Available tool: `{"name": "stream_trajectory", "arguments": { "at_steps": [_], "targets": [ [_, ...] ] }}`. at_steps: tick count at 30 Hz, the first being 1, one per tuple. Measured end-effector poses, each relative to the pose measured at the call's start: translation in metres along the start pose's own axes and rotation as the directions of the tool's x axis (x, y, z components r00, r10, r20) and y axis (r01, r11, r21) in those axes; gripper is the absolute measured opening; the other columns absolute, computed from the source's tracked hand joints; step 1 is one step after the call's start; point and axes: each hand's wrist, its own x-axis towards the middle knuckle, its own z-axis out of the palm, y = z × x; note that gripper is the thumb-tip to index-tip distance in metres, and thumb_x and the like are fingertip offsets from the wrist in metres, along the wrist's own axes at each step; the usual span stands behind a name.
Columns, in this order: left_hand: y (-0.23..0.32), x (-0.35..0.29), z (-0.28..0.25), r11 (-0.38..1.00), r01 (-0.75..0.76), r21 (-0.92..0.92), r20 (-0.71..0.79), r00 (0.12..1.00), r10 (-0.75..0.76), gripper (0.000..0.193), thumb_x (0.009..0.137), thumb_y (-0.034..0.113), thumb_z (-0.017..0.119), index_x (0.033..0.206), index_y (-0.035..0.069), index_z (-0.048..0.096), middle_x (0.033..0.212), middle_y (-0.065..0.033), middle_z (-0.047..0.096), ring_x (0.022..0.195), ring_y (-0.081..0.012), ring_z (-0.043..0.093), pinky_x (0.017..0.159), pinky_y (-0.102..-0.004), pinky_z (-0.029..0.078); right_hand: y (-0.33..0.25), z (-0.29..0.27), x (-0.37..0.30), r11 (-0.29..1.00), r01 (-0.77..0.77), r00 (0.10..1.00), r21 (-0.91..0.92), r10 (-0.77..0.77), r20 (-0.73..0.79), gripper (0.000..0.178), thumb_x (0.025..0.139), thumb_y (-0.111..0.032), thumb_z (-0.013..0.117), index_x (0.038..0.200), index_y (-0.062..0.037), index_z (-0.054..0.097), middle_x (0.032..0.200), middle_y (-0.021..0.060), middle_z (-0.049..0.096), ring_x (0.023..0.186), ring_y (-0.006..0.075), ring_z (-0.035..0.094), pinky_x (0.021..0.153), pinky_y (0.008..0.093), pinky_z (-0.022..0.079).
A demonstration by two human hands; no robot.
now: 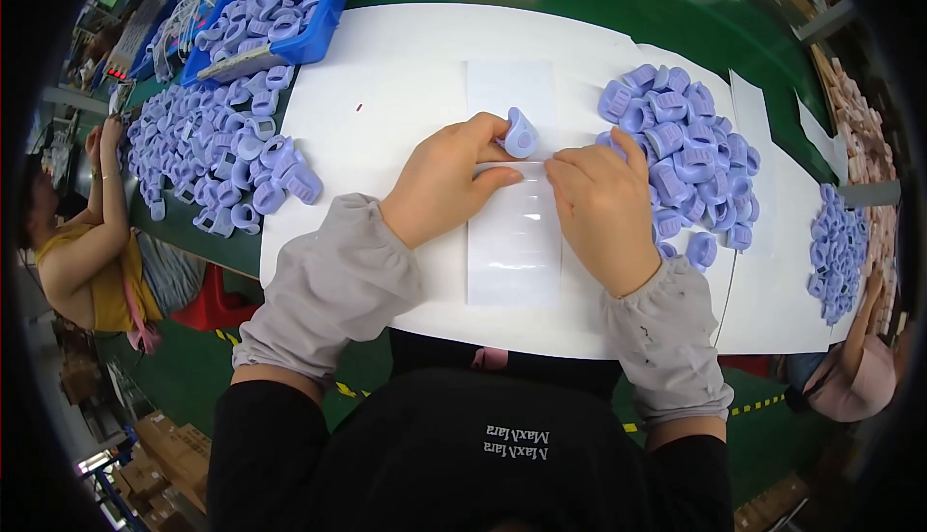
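In the middle of the white work surface lies a pale backing sheet point(512, 286) carrying rows of glossy clear film pieces. My left hand point(435, 184) is closed on a small light-purple plastic ring-shaped device point(522, 136) with a round button, holding it above the sheet. The thumb of that hand rests near a raised edge of the sheet. Opposite it, the fingertips of my right hand point(603, 209) are pinched together at the same edge. What lies between them is too small to make out. A pile of similar purple devices point(690, 160) sits just beyond my right hand.
More purple devices point(217, 160) cover the green table at left. A blue bin point(323, 35) full of them stands at the far left. Another pile point(838, 252) lies at far right. Co-workers sit at left point(92, 252) and right point(855, 378).
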Motion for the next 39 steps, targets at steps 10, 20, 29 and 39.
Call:
{"name": "stream_trajectory", "arguments": {
  "at_steps": [10, 20, 29, 39],
  "targets": [
    [0.003, 0.001, 0.001, 0.992, -0.057, -0.109, -0.098, 0.994, 0.047, 0.027, 0.080, 0.012, 0.073, 0.098, 0.001, 0.056, 0.081, -0.0116, 0.070, 0.081, -0.0233, 0.066, 0.072, -0.0313, 0.050, -0.001, -0.007, 0.008, 0.977, -0.051, 0.999, 0.207, 0.051, 0.002, 0.014, 0.070, 0.002, 0.068, 0.080, -0.0063, 0.062, 0.091, 0.0038, 0.065, 0.088, 0.0230, 0.060, 0.095, 0.0410, 0.040],
    [0.017, -0.003, -0.001, 0.800, -0.001, -0.600, 0.089, 0.994, 0.068, 0.024, 0.092, 0.005, 0.060, 0.115, -0.001, 0.056, 0.110, -0.0079, 0.062, 0.104, -0.0146, 0.057, 0.092, -0.0292, 0.044, -0.001, -0.024, 0.011, 0.359, -0.208, 0.944, 0.910, 0.317, 0.091, 0.010, 0.079, 0.005, 0.066, 0.085, -0.0012, 0.061, 0.111, 0.0102, 0.058, 0.098, 0.0170, 0.055, 0.089, 0.0302, 0.043],
    [0.014, -0.002, 0.005, 0.830, -0.083, -0.552, -0.005, 0.995, 0.096, 0.027, 0.087, 0.011, 0.067, 0.112, 0.001, 0.062, 0.100, -0.0083, 0.068, 0.091, -0.0148, 0.063, 0.082, -0.0268, 0.049, -0.001, -0.023, 0.011, 0.375, -0.218, 0.938, 0.901, 0.334, 0.088, 0.011, 0.075, 0.004, 0.068, 0.082, -0.0018, 0.061, 0.104, 0.0090, 0.060, 0.096, 0.0172, 0.057, 0.087, 0.0294, 0.043],
    [0.015, -0.001, 0.002, 0.838, -0.095, -0.537, 0.017, 0.992, 0.123, 0.027, 0.089, 0.013, 0.065, 0.112, 0.001, 0.062, 0.100, -0.0083, 0.068, 0.090, -0.0152, 0.064, 0.081, -0.0266, 0.049, 0.002, -0.026, 0.010, 0.415, -0.208, 0.960, 0.886, 0.258, 0.104, 0.011, 0.079, 0.008, 0.062, 0.086, 0.0002, 0.059, 0.106, 0.0105, 0.058, 0.096, 0.0154, 0.052, 0.088, 0.0287, 0.041]
  ]
}}
